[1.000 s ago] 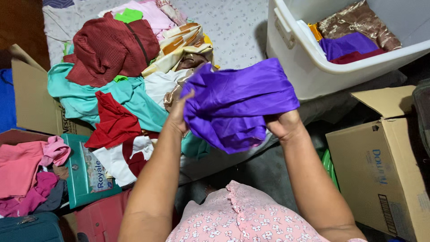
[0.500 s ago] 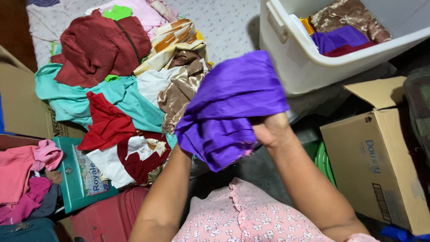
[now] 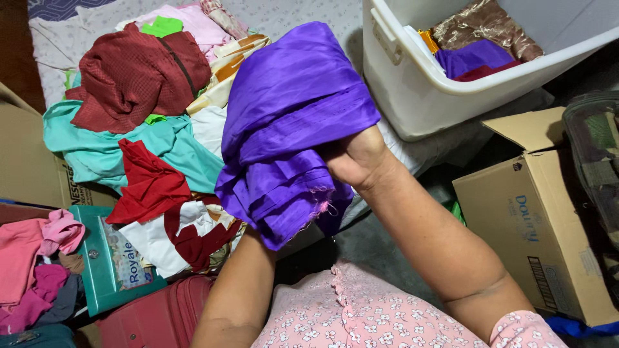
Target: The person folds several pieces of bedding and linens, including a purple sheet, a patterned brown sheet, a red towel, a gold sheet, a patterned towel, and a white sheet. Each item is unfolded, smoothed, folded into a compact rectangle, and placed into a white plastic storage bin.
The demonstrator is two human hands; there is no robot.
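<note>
Above the clothes pile (image 3: 148, 129), a purple cloth (image 3: 290, 122) is held bunched; the right hand (image 3: 353, 156) is clenched on its gathered edge, keeping the folds together. The left hand is hidden under the cloth, so its grip cannot be told; a white bin (image 3: 412, 84) stands near.

A single head-worn camera looks steeply down from close above the person's chest, facing forward over the clothes pile (image 3: 142, 129) toward the white plastic tub (image 3: 412, 84).

The right hand (image 3: 353, 156) grips a bunched purple cloth (image 3: 290, 122) above a heap of clothes (image 3: 138, 129), beside a white tub (image 3: 412, 84).
</note>
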